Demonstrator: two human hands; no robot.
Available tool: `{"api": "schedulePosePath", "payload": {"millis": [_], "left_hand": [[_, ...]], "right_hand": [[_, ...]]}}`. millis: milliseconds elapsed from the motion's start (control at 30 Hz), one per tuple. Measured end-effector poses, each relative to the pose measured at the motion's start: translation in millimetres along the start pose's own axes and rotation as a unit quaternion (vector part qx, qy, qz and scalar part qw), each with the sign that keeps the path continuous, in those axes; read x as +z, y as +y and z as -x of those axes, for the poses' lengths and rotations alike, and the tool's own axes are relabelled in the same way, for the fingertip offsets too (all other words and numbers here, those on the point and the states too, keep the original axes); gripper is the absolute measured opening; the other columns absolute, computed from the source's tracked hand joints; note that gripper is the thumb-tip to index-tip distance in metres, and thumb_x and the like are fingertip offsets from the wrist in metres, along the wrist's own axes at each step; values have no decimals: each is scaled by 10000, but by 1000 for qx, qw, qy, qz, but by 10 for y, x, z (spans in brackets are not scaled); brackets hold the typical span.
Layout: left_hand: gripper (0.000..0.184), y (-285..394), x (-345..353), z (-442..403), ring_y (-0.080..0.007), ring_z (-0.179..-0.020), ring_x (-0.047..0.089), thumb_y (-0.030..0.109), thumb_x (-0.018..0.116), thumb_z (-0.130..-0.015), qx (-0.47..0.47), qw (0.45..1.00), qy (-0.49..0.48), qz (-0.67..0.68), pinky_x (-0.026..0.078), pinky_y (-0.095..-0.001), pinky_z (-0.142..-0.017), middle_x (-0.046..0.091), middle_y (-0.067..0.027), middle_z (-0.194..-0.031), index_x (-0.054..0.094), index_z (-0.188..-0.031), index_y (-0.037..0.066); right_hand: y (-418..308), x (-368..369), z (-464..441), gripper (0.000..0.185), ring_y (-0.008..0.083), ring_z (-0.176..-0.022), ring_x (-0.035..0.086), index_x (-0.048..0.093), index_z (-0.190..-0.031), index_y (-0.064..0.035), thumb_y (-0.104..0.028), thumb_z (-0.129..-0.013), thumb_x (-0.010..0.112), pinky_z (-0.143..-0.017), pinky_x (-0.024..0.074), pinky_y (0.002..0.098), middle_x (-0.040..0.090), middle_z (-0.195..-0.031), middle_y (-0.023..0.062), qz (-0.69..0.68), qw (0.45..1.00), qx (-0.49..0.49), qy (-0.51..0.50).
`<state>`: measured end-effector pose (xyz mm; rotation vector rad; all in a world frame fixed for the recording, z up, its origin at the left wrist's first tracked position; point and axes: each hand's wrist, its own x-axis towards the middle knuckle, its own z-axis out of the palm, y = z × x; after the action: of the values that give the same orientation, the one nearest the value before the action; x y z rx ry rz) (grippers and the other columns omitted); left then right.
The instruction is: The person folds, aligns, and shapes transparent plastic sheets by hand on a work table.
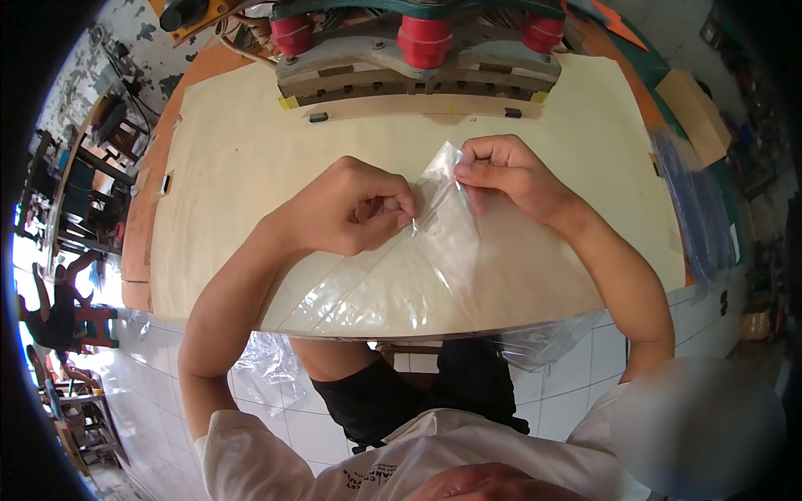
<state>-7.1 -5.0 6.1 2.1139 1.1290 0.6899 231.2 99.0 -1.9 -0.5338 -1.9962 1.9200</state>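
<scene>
A clear plastic sheet (pixel 401 288) spreads over the near part of the table and hangs past its front edge. My left hand (pixel 355 209) is closed, pinching a bit of this plastic between thumb and forefinger. Opposite it, my right hand (pixel 510 175) grips a raised corner of the same sheet between thumb and fingers. Between the two hands the plastic is pulled up into a peak with creases running down toward me. Whether it is a single layer or a bag, I cannot tell.
A heavy press head (pixel 418 71) with red cylinders stands at the table's back. Two small dark blocks lie before it, one being the left block (pixel 318 118). Folded clear plastic (pixel 693 209) and a cardboard box (pixel 693 117) sit at right. More plastic (pixel 271 363) hangs below the edge.
</scene>
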Motion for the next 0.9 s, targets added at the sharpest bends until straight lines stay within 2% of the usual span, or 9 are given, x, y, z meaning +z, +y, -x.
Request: {"api": "schedulePosePath", "payload": {"millis": [467,567,633,667,733,900], "left_hand": [[143,19,3,-11,-221,-675,620,-29,592,-699,-8,1000,-2,21,478,-294,-614,664,-119,-785,657,-826,-28],[137,-21,13,-14,-215,-662,612,-25,593,-695,22,1000,4,9,468,-291,-600,660,-120,-778,656,-816,-26],[150,-49,34,-21,-156,-516,529,-9,561,-699,72,997,30,9,424,-269,-507,639,-80,-700,659,-812,-11],[150,-41,25,-15,-156,-516,529,-9,561,-699,72,997,31,9,424,-269,-507,639,-80,-700,659,-812,-11],[130,-5,1,-6,-212,-646,604,-17,601,-694,11,1000,0,12,459,-289,-591,655,-113,-766,652,-813,-20],[125,-13,11,-10,-202,-639,599,-13,605,-694,10,1000,0,11,455,-286,-584,652,-108,-761,650,-810,-19]], "right_hand": [[11,7,2,262,54,-595,504,572,-736,-50,-208,-944,582,-582,393,222,565,-647,-5,-6,1000,4,11],[34,0,-8,268,54,-591,505,563,-727,-51,-207,-945,579,-578,391,222,560,-640,-5,-2,1000,-2,6],[40,-3,-13,267,58,-585,504,564,-728,-49,-204,-945,575,-578,392,224,558,-637,-3,3,1000,-2,9],[34,-1,-14,267,58,-585,504,564,-728,-49,-204,-945,575,-578,392,224,558,-637,-3,3,1000,-2,9],[17,5,-10,270,62,-585,506,562,-727,-46,-204,-946,575,-577,395,224,558,-637,-1,2,1000,2,8],[-8,18,-1,272,66,-584,505,562,-726,-45,-204,-946,579,-577,401,226,557,-638,1,-4,1000,6,11]]}}
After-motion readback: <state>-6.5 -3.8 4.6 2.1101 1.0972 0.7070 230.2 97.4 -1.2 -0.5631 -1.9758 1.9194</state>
